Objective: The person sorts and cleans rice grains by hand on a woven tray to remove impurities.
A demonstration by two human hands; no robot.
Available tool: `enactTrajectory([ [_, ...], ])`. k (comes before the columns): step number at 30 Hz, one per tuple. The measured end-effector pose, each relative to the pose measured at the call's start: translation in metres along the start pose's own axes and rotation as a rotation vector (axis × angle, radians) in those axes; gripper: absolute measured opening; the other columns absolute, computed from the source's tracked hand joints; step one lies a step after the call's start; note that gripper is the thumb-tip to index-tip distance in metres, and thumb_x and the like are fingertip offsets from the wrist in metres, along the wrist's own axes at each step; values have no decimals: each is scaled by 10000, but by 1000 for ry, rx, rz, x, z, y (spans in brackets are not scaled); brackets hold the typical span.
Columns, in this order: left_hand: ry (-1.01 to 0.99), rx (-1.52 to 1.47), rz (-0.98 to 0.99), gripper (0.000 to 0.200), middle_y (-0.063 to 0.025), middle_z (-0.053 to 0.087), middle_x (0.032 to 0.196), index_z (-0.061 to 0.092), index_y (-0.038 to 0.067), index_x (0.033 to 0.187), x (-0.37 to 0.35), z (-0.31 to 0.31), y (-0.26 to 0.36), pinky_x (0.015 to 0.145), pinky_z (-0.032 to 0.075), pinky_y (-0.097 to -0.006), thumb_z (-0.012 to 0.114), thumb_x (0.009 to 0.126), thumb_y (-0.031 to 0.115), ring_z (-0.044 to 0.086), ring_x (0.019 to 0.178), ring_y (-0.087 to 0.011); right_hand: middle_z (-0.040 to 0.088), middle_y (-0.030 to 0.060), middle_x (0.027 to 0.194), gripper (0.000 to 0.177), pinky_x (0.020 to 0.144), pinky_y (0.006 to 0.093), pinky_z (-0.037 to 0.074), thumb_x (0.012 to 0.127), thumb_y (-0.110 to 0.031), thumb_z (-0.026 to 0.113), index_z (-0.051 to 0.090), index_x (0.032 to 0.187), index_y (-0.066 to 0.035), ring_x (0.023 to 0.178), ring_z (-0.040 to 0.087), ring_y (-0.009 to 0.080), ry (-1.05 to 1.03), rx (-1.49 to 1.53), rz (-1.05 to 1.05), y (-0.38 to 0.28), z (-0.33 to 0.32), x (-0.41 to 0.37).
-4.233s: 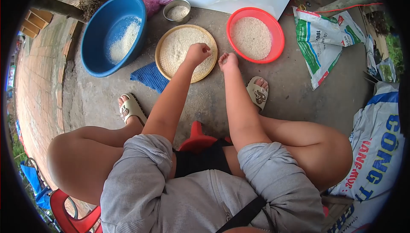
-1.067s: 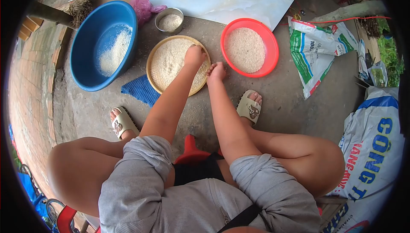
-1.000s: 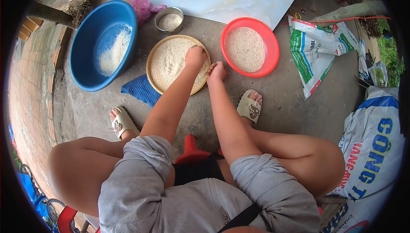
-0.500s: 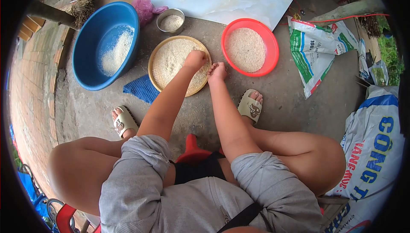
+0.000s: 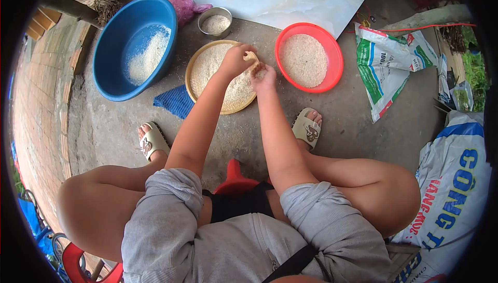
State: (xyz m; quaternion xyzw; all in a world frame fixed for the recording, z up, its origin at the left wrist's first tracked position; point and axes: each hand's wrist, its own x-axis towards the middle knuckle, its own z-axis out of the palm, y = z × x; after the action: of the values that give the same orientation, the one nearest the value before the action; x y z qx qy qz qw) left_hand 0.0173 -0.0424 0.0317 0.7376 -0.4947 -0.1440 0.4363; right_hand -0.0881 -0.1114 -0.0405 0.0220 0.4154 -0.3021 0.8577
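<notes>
While the person sat on a low red stool (image 5: 234, 178), both hands met over the far right part of the round woven tray (image 5: 188, 78). The tray lay on the concrete floor (image 5: 353, 122) between a blue basin (image 5: 111, 75) and a red basin (image 5: 340, 57), and both basins held rice. The left hand (image 5: 236, 61) hung over the tray's rice (image 5: 218, 72) with its fingers (image 5: 248, 53) bunched together; whether grains sat between them could not be told. The right hand (image 5: 264, 78) was just beside it at the tray's edge. Its fingers (image 5: 258, 68) were half curled like a cup, and how far they closed could not be told. A small metal bowl (image 5: 212, 35) stood just beyond the tray. A blue cloth (image 5: 174, 101) lay against the tray's near left side.
</notes>
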Motion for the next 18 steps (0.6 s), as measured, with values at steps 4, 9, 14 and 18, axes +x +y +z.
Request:
enactTrajectory([
  [4, -46, 43, -272, 156, -124, 687, 792, 697, 38, 870, -12, 4, -21, 695, 522, -314, 694, 736, 118, 664, 747, -203, 399, -23, 575, 187, 463, 260, 328, 850, -189, 396, 424, 672, -139, 480, 358, 113, 140, -73, -33, -16, -17, 6],
  [9, -211, -4, -209, 130, -138, 678, 782, 691, 32, 817, -38, 31, -30, 676, 525, -336, 683, 703, 94, 667, 710, -258, 275, -42, 523, 246, 419, 271, 195, 823, -213, 391, 299, 598, -175, 426, 214, 121, 379, -97, -116, -13, -38, 12],
  [14, -206, 248, -230, 150, -166, 656, 857, 703, 68, 854, -47, 62, -27, 752, 509, -418, 596, 763, 119, 639, 828, -325, 276, -31, 553, 265, 447, 289, 210, 842, -253, 410, 283, 633, -150, 452, 226, 126, 399, -113, -168, -1, -40, 7],
  [18, -211, 235, -172, 164, -154, 641, 825, 696, 51, 847, -47, 66, -22, 752, 502, -407, 626, 709, 106, 627, 813, -328, 297, -33, 530, 227, 440, 283, 240, 823, -232, 392, 316, 618, -171, 439, 245, 129, 384, -151, -147, -3, -38, 4],
])
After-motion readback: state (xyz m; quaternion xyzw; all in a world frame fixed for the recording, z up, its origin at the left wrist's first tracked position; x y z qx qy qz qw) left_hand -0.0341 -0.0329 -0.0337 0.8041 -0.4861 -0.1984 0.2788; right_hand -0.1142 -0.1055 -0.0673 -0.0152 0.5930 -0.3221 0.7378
